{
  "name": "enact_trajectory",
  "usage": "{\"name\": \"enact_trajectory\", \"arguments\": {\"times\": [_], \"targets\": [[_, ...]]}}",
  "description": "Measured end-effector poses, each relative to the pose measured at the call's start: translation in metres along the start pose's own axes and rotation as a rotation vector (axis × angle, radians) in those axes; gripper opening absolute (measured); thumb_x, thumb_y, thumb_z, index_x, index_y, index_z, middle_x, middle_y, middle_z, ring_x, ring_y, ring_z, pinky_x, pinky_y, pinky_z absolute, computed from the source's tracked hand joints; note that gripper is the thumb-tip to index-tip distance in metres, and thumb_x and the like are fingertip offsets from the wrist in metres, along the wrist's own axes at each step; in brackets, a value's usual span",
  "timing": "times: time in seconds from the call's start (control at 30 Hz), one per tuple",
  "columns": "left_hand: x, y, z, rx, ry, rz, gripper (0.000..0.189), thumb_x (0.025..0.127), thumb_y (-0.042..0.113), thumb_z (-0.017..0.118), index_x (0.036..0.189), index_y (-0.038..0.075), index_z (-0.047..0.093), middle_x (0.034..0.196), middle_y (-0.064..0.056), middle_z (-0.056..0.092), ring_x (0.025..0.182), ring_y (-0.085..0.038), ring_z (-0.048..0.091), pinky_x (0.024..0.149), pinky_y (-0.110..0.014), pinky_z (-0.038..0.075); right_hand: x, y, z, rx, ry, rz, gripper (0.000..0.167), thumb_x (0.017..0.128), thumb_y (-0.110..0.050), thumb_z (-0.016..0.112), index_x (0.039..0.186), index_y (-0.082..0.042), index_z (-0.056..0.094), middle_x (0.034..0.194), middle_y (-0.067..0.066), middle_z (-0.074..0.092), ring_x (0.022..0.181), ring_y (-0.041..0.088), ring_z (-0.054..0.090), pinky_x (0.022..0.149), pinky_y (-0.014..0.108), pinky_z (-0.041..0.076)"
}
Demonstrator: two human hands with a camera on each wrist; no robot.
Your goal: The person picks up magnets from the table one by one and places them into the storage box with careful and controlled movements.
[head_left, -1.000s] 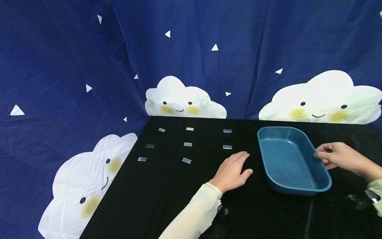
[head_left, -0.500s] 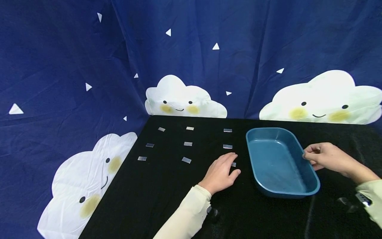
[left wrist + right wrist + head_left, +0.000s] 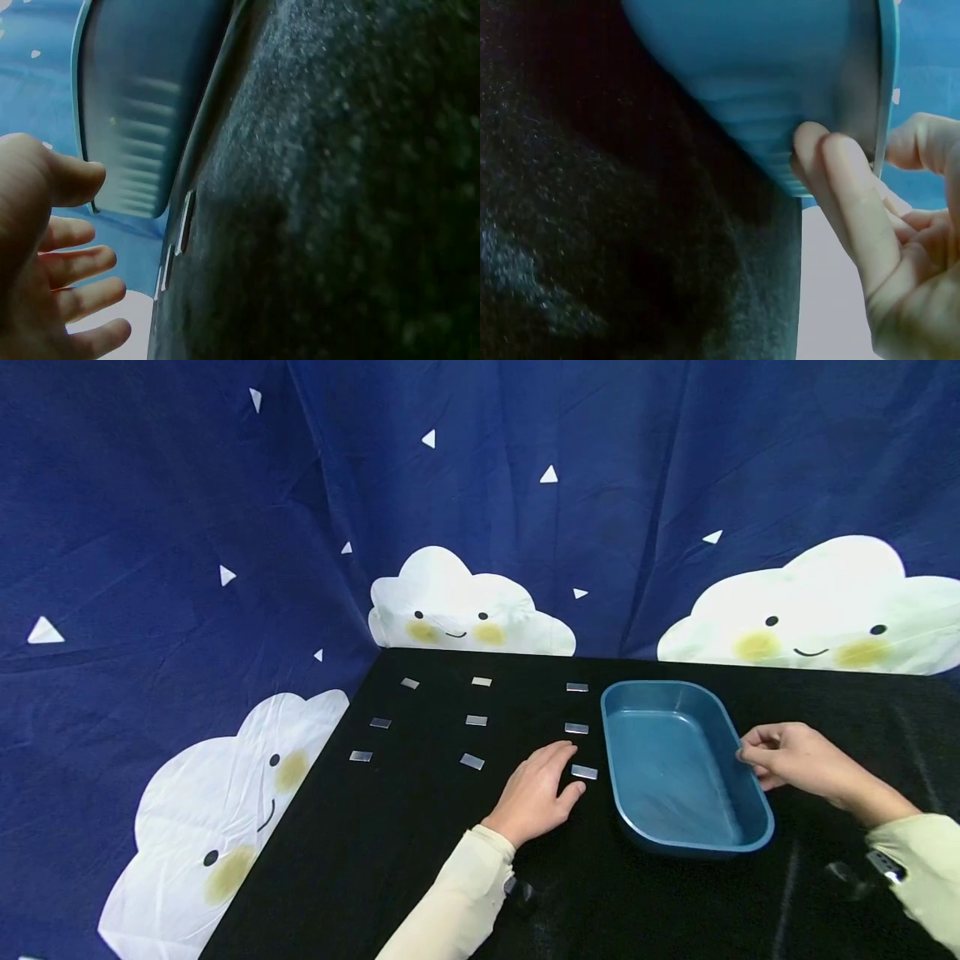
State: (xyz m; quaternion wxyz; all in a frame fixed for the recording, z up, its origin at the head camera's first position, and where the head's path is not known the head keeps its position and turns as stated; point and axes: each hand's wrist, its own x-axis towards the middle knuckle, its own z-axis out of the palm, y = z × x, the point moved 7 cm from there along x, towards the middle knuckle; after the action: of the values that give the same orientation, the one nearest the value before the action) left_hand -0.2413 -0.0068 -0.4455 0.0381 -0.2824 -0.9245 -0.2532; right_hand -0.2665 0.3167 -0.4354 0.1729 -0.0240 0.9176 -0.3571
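Note:
A blue rectangular plastic basin (image 3: 678, 768) with rounded corners stands on the black cloth. My right hand (image 3: 802, 764) pinches its right rim; in the right wrist view the thumb is at the inner side and fingers (image 3: 847, 165) press the outer wall. My left hand (image 3: 536, 793) hovers over the cloth left of the basin, fingers spread and relaxed, holding nothing. Right beside its fingertips lies a small shiny rectangular piece (image 3: 584, 772). The left wrist view shows the left hand (image 3: 60, 255) apart from the basin wall (image 3: 135, 135).
Several more small shiny rectangles, such as the middle piece (image 3: 476, 720) and the left piece (image 3: 361, 756), lie in rows on the black-covered table (image 3: 420, 835). Behind and to the left hangs a blue curtain (image 3: 480, 468) with white clouds.
The basin has slid left with my right hand on its rim. My left hand has moved left too, and the shiny piece by its fingertips has come into sight.

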Motion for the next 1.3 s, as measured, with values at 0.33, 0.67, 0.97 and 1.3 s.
{"name": "enact_trajectory", "arguments": {"times": [0.33, 0.67, 0.97, 1.3], "targets": [[-0.004, -0.010, 0.004, -0.037, -0.041, -0.038, 0.052, 0.100, 0.034, 0.053, 0.146, 0.010, 0.046, 0.155, -0.009, 0.044, 0.142, -0.022, 0.045, 0.113, -0.043, 0.042, 0.009, 0.005, 0.015, 0.103, -0.060, 0.019, 0.035, 0.101, -0.024, 0.049, 0.117, 0.007, 0.053, 0.101, 0.012, 0.065, 0.083, 0.014, 0.069, 0.072, 0.030, 0.061], [-0.003, -0.012, 0.006, -0.034, -0.049, -0.049, 0.051, 0.101, 0.035, 0.053, 0.145, 0.011, 0.047, 0.155, -0.008, 0.044, 0.142, -0.021, 0.045, 0.113, -0.043, 0.042, 0.015, 0.003, 0.011, 0.238, -0.160, 0.077, 0.052, 0.107, -0.033, 0.034, 0.136, 0.010, 0.037, 0.098, 0.009, 0.065, 0.083, 0.017, 0.070, 0.074, 0.037, 0.061], [-0.004, -0.014, 0.004, -0.037, -0.044, -0.052, 0.049, 0.101, 0.033, 0.053, 0.145, 0.011, 0.048, 0.154, -0.007, 0.046, 0.141, -0.020, 0.047, 0.113, -0.042, 0.042, 0.019, -0.001, 0.012, 0.292, -0.174, 0.120, 0.042, 0.102, -0.026, 0.048, 0.129, 0.006, 0.045, 0.093, 0.004, 0.063, 0.081, 0.014, 0.068, 0.074, 0.033, 0.061], [0.001, -0.029, -0.003, -0.005, -0.043, -0.052, 0.047, 0.100, 0.030, 0.054, 0.142, 0.009, 0.051, 0.151, -0.009, 0.049, 0.137, -0.022, 0.051, 0.110, -0.043, 0.046, 0.021, -0.005, 0.014, 0.366, -0.199, 0.067, 0.031, 0.104, -0.022, 0.044, 0.124, 0.001, 0.044, 0.089, 0.001, 0.059, 0.076, 0.011, 0.064, 0.070, 0.030, 0.060]]}}
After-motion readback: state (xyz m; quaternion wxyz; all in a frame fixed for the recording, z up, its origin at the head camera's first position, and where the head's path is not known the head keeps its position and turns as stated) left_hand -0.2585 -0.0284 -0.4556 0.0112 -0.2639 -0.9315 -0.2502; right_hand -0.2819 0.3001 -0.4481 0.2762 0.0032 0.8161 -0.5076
